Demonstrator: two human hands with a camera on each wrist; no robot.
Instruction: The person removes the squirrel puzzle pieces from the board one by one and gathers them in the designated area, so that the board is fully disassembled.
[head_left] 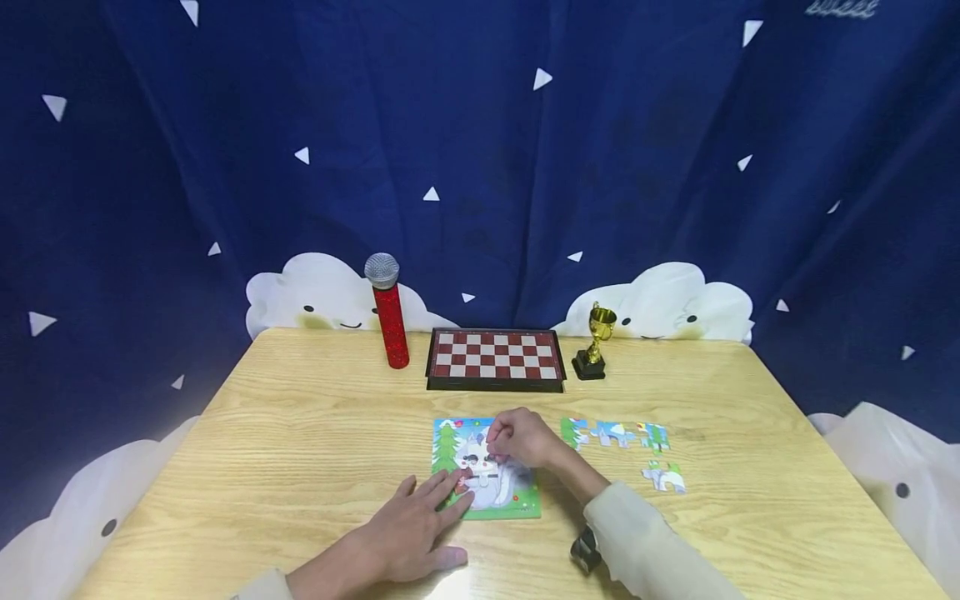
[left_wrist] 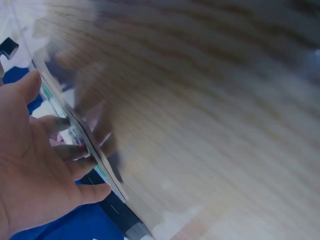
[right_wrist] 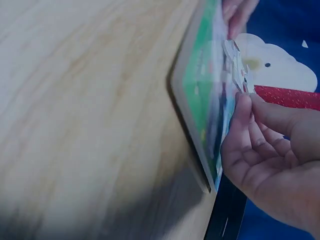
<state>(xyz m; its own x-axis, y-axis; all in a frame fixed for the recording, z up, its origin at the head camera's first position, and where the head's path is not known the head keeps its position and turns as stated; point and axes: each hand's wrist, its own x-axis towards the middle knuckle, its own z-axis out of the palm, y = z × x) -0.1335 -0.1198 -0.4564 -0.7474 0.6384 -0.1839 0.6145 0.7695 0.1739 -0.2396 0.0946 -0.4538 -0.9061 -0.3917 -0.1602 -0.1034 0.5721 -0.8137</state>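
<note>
Head view only: loose puzzle pieces [head_left: 617, 434]

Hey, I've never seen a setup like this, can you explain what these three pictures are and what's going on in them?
There is no machine here: a person wears three cameras, one on the head and one on each wrist. The head view looks down on a wooden table. The left hand lies flat, fingers resting on the lower left corner of a picture puzzle. The right hand pinches a puzzle piece over the middle of the puzzle. The wrist views show the same hands close up and tilted, along the puzzle's edge. Loose pieces lie to the right of the puzzle. At the back stand a red microphone, a chessboard and a small gold trophy.
</note>
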